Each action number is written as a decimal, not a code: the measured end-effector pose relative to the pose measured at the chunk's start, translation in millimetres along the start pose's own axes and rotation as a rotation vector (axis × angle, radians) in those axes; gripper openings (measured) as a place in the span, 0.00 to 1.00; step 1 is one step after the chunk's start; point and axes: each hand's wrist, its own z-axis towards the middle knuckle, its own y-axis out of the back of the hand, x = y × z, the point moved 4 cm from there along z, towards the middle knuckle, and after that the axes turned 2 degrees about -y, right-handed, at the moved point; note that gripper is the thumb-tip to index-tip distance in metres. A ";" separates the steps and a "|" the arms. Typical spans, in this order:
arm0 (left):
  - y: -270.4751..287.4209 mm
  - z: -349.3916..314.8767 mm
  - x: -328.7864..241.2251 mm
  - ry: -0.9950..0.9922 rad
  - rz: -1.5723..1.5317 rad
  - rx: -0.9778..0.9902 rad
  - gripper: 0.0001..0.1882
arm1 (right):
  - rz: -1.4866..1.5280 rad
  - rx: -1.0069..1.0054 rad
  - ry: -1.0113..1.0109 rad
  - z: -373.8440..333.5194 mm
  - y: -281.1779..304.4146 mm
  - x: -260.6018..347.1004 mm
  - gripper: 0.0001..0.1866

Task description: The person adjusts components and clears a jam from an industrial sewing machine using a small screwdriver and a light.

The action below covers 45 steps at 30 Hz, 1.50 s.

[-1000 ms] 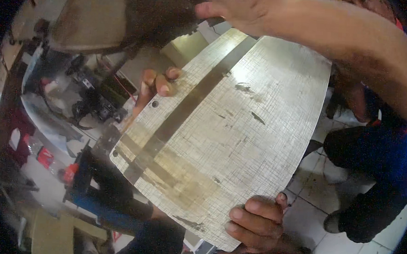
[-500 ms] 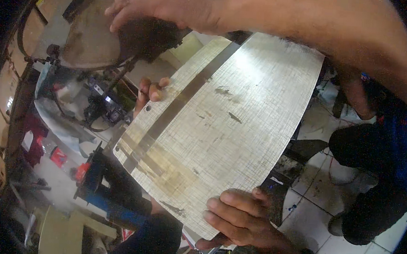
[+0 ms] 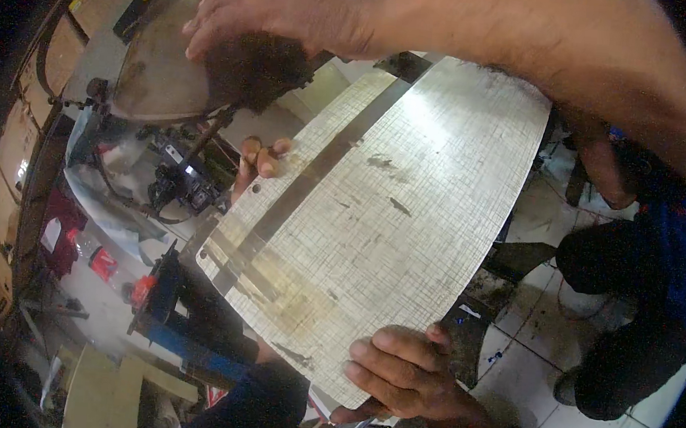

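A large flat silvery panel (image 3: 407,210), cross-hatched with fine scratches, is held tilted in front of me. A brown strip (image 3: 322,169) runs along its left side, and yellowish tape-like patches (image 3: 297,306) cover its lower left. My left hand (image 3: 261,160) curls its fingertips over the left edge; the rest of it is hidden behind the panel. At the lower right corner, my right hand (image 3: 404,369) grips the edge, with fingers on the face and the thumb at the rim. Another person's arm (image 3: 515,31) reaches across above the panel, with that person's hand (image 3: 286,7) over a dark, blurred object (image 3: 258,69).
A person in dark trousers and blue clothing (image 3: 675,245) is at the right, above white floor tiles (image 3: 591,422). Left lie a red-labelled plastic bottle (image 3: 101,261), clear plastic sheeting (image 3: 94,189), a small dark device (image 3: 194,188) and a blue-edged black frame (image 3: 183,346).
The whole view has shifted slightly, so the panel sits a little further right. Both my hands keep their hold, and the other person's arm stays across the top.
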 end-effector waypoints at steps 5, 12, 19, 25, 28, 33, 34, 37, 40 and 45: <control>-12.1 4.8 2.3 -0.017 -0.017 0.005 0.12 | 0.016 -0.005 -0.017 -2.9 4.9 4.1 0.25; -16.8 6.6 -6.7 -0.130 -0.082 -0.022 0.12 | -0.029 -0.114 0.133 -0.9 -17.5 3.3 0.31; -23.0 9.9 2.5 -0.197 -0.139 -0.300 0.07 | -0.165 -0.197 0.277 -14.0 -16.0 -9.9 0.34; -15.7 -4.9 -13.8 -0.169 0.041 -0.357 0.07 | -0.202 -0.120 0.212 -10.1 -27.4 -16.4 0.34; -16.8 7.3 -9.4 -0.157 -0.048 -0.300 0.05 | -0.302 -0.087 0.155 -3.1 -15.4 -13.1 0.33; -16.4 8.4 -9.6 -0.102 -0.076 -0.295 0.05 | -0.388 -0.060 0.068 0.9 -15.5 -8.9 0.33; -17.4 9.0 -11.2 -0.107 -0.098 -0.288 0.05 | -0.405 -0.057 0.056 1.9 -15.4 -8.8 0.33; -18.4 10.4 -13.1 -0.088 -0.104 -0.245 0.05 | -0.442 -0.051 0.032 6.5 -18.4 -8.8 0.33; -15.1 12.4 -12.6 -0.134 -0.063 -0.187 0.06 | -0.462 -0.051 0.021 7.7 -21.3 -5.5 0.32; -14.2 13.4 -13.7 -0.110 -0.022 -0.179 0.04 | -0.490 -0.056 0.008 6.3 -23.8 -2.6 0.32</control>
